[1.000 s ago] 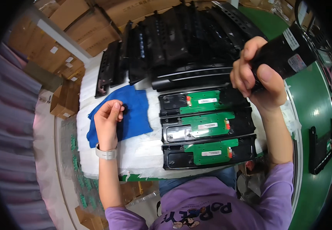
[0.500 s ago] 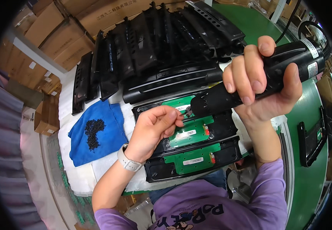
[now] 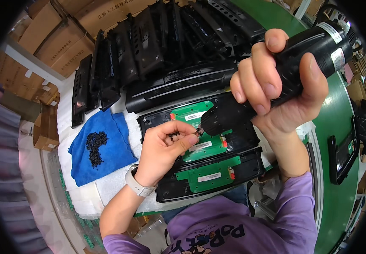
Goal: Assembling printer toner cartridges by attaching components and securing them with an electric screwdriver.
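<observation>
**One pinch of dark screws (image 3: 199,132) at the tip of an electric screwdriver (image 3: 292,70)**

Right of the blue cloth (image 3: 117,139), the left hand (image 3: 165,142) is pinching what look like screws; whether one is touching the bit, I cannot tell. The right hand (image 3: 280,86) is gripping the screwdriver. Also right of the cloth, green circuit boards (image 3: 210,172) are lying in black housings (image 3: 170,188). A screw pile (image 3: 96,148) is resting on the cloth. The step in hand appears to be loading a screw; the next move is probably calling for steady alignment.
</observation>
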### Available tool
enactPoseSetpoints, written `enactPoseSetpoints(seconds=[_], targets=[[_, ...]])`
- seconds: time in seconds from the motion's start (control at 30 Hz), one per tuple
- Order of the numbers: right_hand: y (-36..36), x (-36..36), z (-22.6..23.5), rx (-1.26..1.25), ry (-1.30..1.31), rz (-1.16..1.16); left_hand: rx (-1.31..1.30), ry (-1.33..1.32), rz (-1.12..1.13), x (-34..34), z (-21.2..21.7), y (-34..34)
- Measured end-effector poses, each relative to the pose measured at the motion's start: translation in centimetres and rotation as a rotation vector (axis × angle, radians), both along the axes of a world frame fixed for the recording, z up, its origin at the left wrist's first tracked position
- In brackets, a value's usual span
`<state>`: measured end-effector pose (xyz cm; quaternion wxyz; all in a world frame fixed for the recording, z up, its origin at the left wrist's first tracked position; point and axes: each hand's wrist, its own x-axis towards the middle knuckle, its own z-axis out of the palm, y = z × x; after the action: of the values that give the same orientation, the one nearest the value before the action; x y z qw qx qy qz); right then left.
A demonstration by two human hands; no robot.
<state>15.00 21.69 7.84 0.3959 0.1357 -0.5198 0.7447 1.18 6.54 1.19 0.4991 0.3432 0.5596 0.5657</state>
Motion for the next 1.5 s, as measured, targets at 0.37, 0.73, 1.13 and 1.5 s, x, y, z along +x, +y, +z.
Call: enactPoseSetpoints(seconds=[0.37,0.73,1.13,1.5], targets=[[-0.7,0.1,0.2,-0.061,-0.042,0.015,0.009,0.050,-0.034,-0.1,0.6,-0.6],[0.3,0.0,-0.6,0.167,-0.231,-0.081,0.151,-0.396,0.227,-2.5,0.0,-0.8],[-1.6,-0.7,-1.2,0.151,-0.418,-0.045,0.115,-0.094,0.347,-4.4,-0.1,-0.7],[-2.3,-2.0,-2.3,0.265,-0.272,-0.056,0.003,-0.104,0.198,-4.4,-0.6,-0.4]])
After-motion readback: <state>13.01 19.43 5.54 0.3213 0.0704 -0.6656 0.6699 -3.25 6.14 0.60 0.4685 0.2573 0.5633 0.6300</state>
